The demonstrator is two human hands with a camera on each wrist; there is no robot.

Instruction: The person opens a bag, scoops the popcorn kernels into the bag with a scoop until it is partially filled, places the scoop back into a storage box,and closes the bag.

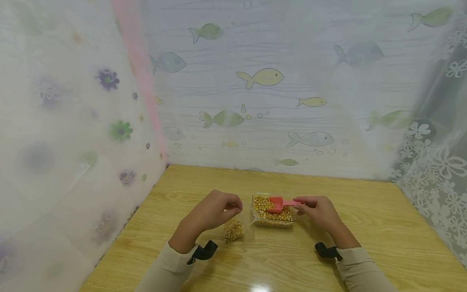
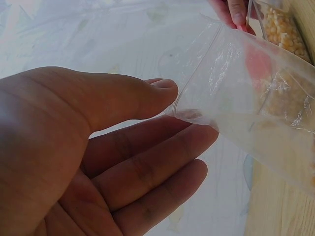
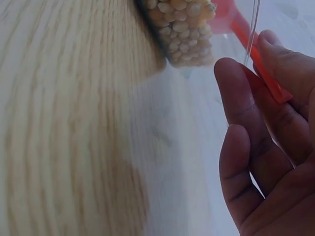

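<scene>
My left hand (image 1: 217, 210) pinches the top edge of a clear plastic bag (image 2: 216, 83) between thumb and fingers. Corn kernels (image 1: 233, 230) fill the bottom of the bag, which rests on the table. To its right stands a clear rectangular container (image 1: 274, 224) of yellow corn kernels (image 1: 260, 207). My right hand (image 1: 316, 210) grips the handle of a red scoop (image 1: 277, 204) at the container's right side. The scoop's bowl lies in the kernels. In the right wrist view the scoop handle (image 3: 263, 69) sits between thumb and fingers.
The wooden table (image 1: 270, 259) carries the bag and container. A curtain with printed fish (image 1: 268, 77) hangs behind it, and a flower-printed sheet (image 1: 120, 130) borders the left. Black wrist mounts (image 1: 205, 250) stick out from both sleeves.
</scene>
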